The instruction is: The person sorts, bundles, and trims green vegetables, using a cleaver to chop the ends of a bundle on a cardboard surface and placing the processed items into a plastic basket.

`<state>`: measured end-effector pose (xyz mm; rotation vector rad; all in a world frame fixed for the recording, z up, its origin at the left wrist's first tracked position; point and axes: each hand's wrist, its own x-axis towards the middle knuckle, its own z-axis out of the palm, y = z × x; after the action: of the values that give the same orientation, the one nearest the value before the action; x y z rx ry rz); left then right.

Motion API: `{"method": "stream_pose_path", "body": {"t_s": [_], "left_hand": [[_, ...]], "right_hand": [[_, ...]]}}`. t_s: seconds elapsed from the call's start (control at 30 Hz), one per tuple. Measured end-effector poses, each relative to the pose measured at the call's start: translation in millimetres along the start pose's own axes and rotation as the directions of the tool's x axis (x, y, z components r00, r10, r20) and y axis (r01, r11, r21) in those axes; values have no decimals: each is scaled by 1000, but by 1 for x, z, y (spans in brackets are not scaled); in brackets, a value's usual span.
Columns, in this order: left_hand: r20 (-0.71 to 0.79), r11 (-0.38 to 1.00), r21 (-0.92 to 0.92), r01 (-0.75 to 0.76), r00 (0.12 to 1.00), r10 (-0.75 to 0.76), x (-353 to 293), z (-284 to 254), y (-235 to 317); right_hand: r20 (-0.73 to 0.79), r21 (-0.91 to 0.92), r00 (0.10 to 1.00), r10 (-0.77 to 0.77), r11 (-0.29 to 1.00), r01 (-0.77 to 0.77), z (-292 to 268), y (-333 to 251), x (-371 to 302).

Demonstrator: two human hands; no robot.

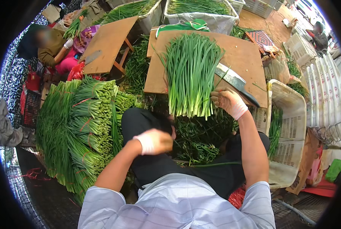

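A wide sheaf of garlic chives lies on a brown wooden board, its pale cut ends overhanging the near edge. My right hand, in a white glove, is at the sheaf's lower right side, fingers apart and fingertips against the outer stalks. Just beyond it, a broad-bladed knife with a black handle rests on the board, blade beside the leaves. My left hand, also gloved, is above my left thigh, away from the chives. Motion blurs its fingers, and nothing recognisable shows in it.
Tied chive bundles are piled at my left. Loose leaves litter the ground between my legs. A white plastic crate stands at my right, and lined crates of chives stand behind the board. Another person holds chives at far left.
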<state>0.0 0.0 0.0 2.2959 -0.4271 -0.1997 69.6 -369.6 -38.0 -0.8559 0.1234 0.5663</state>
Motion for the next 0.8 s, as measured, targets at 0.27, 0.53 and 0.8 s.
{"method": "stream_pose_path", "body": {"t_s": [0.27, 0.53, 0.8], "left_hand": [[-104, 632, -626, 458, 754, -649, 100, 15, -30], [-113, 646, -630, 432, 772, -626, 90, 28, -35], [-135, 541, -772, 334, 745, -653, 102, 39, -31]], "right_hand": [[-56, -74, 994, -99, 993, 95, 4, -4, 1], [-262, -545, 920, -291, 832, 108, 13, 3, -2], [-317, -410, 868, -383, 880, 238, 45, 15, 8]]}}
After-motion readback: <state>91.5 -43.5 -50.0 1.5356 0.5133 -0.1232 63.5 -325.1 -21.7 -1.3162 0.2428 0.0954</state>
